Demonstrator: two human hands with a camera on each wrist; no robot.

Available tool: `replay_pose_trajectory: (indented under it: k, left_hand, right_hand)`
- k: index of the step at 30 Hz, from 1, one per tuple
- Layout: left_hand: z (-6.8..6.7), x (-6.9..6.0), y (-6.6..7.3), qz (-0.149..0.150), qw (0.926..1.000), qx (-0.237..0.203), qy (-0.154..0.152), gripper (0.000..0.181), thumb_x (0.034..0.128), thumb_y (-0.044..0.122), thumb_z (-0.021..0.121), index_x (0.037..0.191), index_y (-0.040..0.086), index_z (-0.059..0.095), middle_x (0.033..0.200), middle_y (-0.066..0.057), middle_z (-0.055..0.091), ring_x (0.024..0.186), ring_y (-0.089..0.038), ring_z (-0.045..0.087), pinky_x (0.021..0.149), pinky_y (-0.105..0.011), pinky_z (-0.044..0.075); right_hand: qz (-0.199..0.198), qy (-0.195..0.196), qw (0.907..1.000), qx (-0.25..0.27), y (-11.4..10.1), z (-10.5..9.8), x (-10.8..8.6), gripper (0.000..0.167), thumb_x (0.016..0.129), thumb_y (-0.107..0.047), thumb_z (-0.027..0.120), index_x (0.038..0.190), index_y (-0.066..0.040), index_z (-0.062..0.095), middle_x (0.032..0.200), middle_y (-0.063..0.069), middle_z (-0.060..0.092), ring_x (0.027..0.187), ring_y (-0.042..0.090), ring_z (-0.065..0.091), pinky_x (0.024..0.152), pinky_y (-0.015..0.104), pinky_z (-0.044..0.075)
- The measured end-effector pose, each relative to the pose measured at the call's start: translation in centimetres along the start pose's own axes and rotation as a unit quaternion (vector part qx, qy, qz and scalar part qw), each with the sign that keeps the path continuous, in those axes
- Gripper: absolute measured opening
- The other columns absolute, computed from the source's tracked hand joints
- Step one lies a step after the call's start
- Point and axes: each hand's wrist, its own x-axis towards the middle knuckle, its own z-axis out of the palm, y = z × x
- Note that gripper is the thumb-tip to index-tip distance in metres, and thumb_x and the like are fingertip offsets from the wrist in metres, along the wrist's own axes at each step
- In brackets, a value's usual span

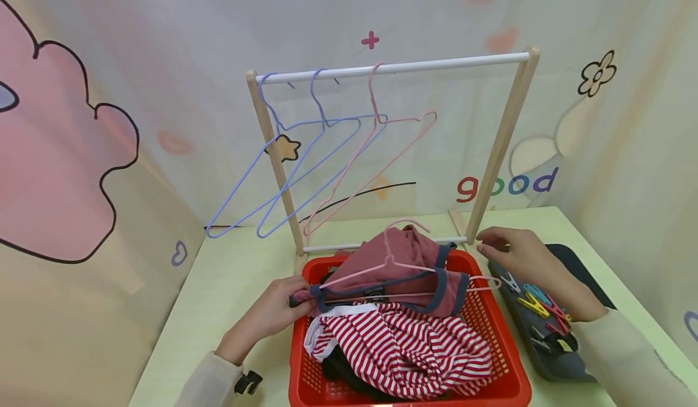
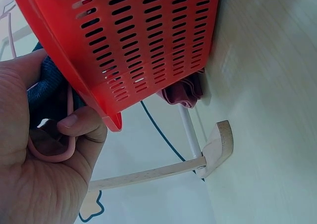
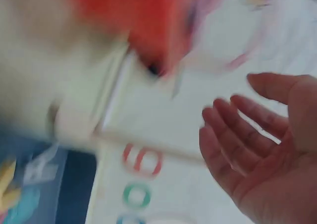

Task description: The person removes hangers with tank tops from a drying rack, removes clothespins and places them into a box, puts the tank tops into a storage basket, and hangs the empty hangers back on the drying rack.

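Observation:
In the head view my left hand grips one end of a pink hanger together with the strap of a mauve sleeveless top trimmed in dark blue. The left wrist view shows the hanger's rounded end under my thumb, beside the dark trim. On the other side, the hanger's far tip pokes out past the top's shoulder. My right hand hovers right of the basket with nothing in it; its fingers are loosely bent in the right wrist view. The top lies over a red basket, above a red-and-white striped garment.
Behind the basket stands a rack with a white rod, wooden posts and two blue hangers plus a pink hanger. A dark tray under my right forearm holds several coloured clips. Patterned curtains surround the table.

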Motion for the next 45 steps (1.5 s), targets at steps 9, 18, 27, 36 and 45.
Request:
replay_pose_trajectory:
  k: [9,18,27,36,45]
  left_hand:
    - [0.0,0.0,-0.1,-0.001,1.0000,-0.005,-0.005,0.006,0.0893,0.018,0.072,0.094,0.021,0.069,0.088,0.007,0.061,0.082,-0.013,0.053,0.072,-0.021,0.050]
    - [0.4,0.0,-0.1,-0.007,0.9998,-0.018,0.004,0.009,0.0884,0.015,0.072,0.091,0.023,0.068,0.086,0.008,0.061,0.081,-0.013,0.055,0.069,-0.021,0.051]
    - [0.3,-0.8,-0.4,-0.016,0.9990,-0.024,0.034,0.016,0.0875,0.026,0.074,0.102,0.030,0.067,0.096,0.013,0.065,0.089,-0.012,0.058,0.081,-0.026,0.052]
    - [-1.2,-3.5,-1.3,-0.005,0.9970,0.018,0.074,0.032,0.0891,0.029,0.073,0.120,0.023,0.066,0.106,0.010,0.070,0.090,-0.007,0.063,0.076,-0.024,0.055]
    - [-1.8,-5.0,-1.3,0.015,0.9911,0.087,0.100,0.019,0.0930,0.011,0.066,0.111,0.013,0.072,0.087,0.004,0.074,0.071,0.002,0.060,0.063,-0.018,0.053]
  right_hand:
    - [-0.104,0.005,0.9923,0.066,-6.0,0.5,-1.7,0.031,0.093,-0.027,0.069,0.120,-0.012,0.067,0.107,0.006,0.073,0.098,0.023,0.068,0.081,0.047,0.057]
    - [-0.140,-0.003,0.9900,0.021,-6.6,2.7,-2.1,0.025,0.088,-0.021,0.073,0.113,-0.015,0.072,0.097,-0.005,0.072,0.088,0.011,0.065,0.075,0.034,0.057]
    - [-0.155,0.007,0.9870,0.041,-6.2,3.6,-2.0,0.017,0.088,-0.017,0.073,0.105,-0.018,0.074,0.087,-0.010,0.070,0.075,-0.001,0.059,0.062,0.021,0.050]
    - [-0.160,0.008,0.9866,0.030,-6.6,3.2,-1.9,0.016,0.088,-0.017,0.073,0.104,-0.018,0.074,0.087,-0.010,0.071,0.072,-0.003,0.057,0.060,0.020,0.048]
    - [-0.164,0.010,0.9859,0.034,-6.5,3.0,-2.0,0.015,0.088,-0.015,0.073,0.102,-0.017,0.074,0.086,-0.008,0.071,0.069,-0.003,0.056,0.058,0.019,0.047]
